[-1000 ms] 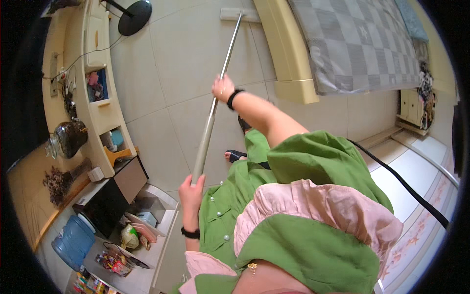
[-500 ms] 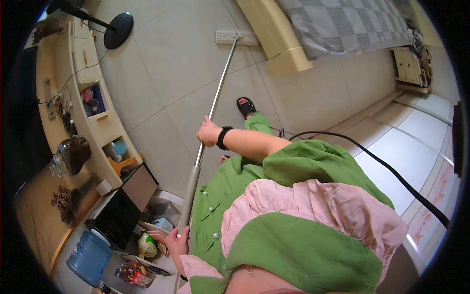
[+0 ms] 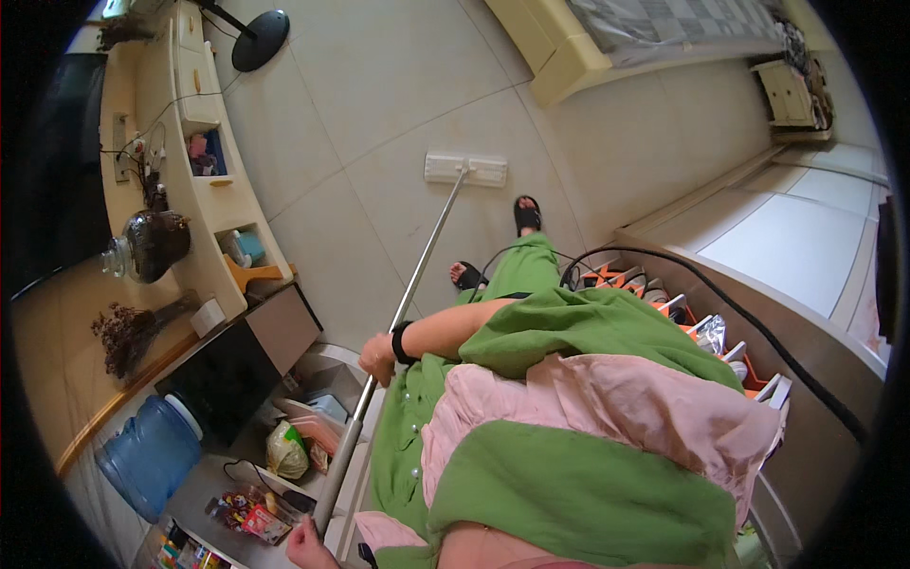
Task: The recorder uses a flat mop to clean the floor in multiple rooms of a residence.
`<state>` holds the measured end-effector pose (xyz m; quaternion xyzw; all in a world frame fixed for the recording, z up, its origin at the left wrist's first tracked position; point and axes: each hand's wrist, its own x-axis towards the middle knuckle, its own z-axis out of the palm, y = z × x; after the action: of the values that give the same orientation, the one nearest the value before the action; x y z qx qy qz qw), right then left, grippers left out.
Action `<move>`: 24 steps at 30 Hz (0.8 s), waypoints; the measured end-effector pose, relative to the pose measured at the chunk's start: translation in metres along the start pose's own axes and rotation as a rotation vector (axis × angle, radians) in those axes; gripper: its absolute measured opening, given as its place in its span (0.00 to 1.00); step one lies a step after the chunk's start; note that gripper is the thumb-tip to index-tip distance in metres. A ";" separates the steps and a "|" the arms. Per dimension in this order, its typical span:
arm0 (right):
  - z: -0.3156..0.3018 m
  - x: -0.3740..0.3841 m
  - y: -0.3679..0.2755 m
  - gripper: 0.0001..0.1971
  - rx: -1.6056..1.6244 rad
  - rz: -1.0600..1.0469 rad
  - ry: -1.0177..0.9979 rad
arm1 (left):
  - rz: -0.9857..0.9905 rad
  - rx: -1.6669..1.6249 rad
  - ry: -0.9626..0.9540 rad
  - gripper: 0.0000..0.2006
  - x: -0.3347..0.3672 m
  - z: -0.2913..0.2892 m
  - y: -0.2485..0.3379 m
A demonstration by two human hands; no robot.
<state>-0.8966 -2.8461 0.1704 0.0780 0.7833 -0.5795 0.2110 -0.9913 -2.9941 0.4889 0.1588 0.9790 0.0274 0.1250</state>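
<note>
A flat mop (image 3: 418,269) with a long metal pole slants across the view. Its white rectangular head (image 3: 441,169) lies flat on the tiled floor ahead of my feet. My right hand (image 3: 377,358), with a black band at the wrist, is wrapped round the middle of the pole. Down at the lower left, my left hand (image 3: 311,547) is curled at the thick grey end of the handle, its fingers partly hidden.
On the left runs a long cabinet (image 3: 204,119) with drawers and open shelves. Near it are a blue water bottle (image 3: 152,455) and a black round stand base (image 3: 261,41). A bed (image 3: 555,47) stands ahead right. A shoe rack (image 3: 678,308) and a black cable (image 3: 758,327) are at my right.
The mop head has come back across the floor towards my feet. Both hands have moved down and left with the pole, and the view has shifted, bringing the shoe rack into sight.
</note>
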 end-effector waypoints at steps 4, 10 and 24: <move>0.061 0.068 0.016 0.07 -0.077 -0.273 -0.003 | -0.027 -0.029 0.027 0.18 0.000 -0.022 -0.056; -0.017 -0.028 0.055 0.05 -0.104 -0.189 -0.139 | 0.225 -0.433 -0.215 0.10 -0.008 0.035 -0.054; -0.090 -0.217 0.175 0.08 -0.195 0.531 0.946 | 1.633 -0.611 -0.023 0.05 -0.072 0.092 0.190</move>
<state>-0.6588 -2.6795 0.1305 0.5048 0.7961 -0.3331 -0.0188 -0.8444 -2.8358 0.4347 0.7708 0.5073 0.3684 0.1135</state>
